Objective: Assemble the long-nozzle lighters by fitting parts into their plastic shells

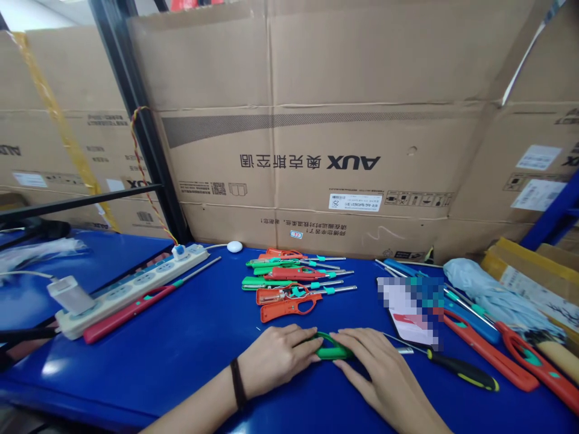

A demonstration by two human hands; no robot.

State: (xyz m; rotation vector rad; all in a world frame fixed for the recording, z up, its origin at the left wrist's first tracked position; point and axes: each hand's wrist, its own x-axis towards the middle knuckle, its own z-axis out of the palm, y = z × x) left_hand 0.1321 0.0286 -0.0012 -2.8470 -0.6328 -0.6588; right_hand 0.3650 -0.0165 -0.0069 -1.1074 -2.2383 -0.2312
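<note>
Both my hands rest on the blue table (190,337) near its front edge, meeting over a green lighter handle (332,349). My left hand (275,355), with a dark band on its wrist, has its fingers curled onto the handle's left end. My right hand (380,371) covers the right end with fingers pressed down on it. Only the green loop between the two hands shows. A thin metal rod (400,345) pokes out to the right from under my right hand.
A pile of orange and green long-nosed lighters (294,277) lies behind my hands. A screwdriver with a black and yellow handle (461,371) lies right. More red and blue lighters (488,346), a folded umbrella (493,295), a power strip (136,289) and cardboard boxes (316,132) surround the table.
</note>
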